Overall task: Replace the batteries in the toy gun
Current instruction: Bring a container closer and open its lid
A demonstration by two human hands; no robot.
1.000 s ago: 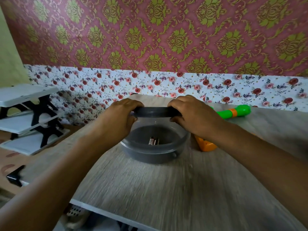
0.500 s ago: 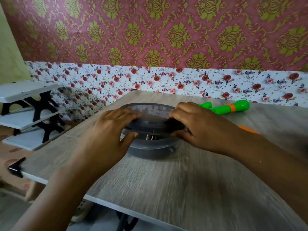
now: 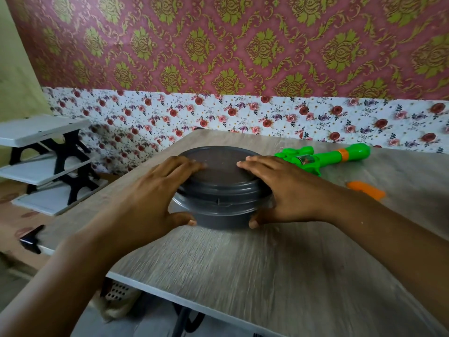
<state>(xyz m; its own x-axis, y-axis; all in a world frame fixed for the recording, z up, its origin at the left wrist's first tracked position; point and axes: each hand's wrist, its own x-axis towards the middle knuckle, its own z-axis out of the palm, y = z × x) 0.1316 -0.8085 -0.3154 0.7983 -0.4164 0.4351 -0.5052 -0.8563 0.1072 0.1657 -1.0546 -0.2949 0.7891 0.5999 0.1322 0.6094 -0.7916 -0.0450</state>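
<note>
A round grey container (image 3: 218, 211) stands on the wooden table (image 3: 243, 276) with its grey lid (image 3: 218, 166) sitting flat on top. My left hand (image 3: 155, 190) presses on the lid's left side with straight fingers, thumb against the container's lower wall. My right hand (image 3: 286, 190) does the same on the right side. The batteries inside are hidden by the lid. The green toy gun (image 3: 328, 156) lies on the table behind my right hand, and its orange grip (image 3: 366, 190) shows past my right wrist.
A white shelf rack with black supports (image 3: 43, 161) stands on the floor to the left of the table. The floral wall runs along the table's far edge. A perforated basket (image 3: 116, 290) sits under the table's near edge.
The lid, held tilted above the open container a second ago, now lies flat on it. Both hands came down with it and their fingers spread over the top.
</note>
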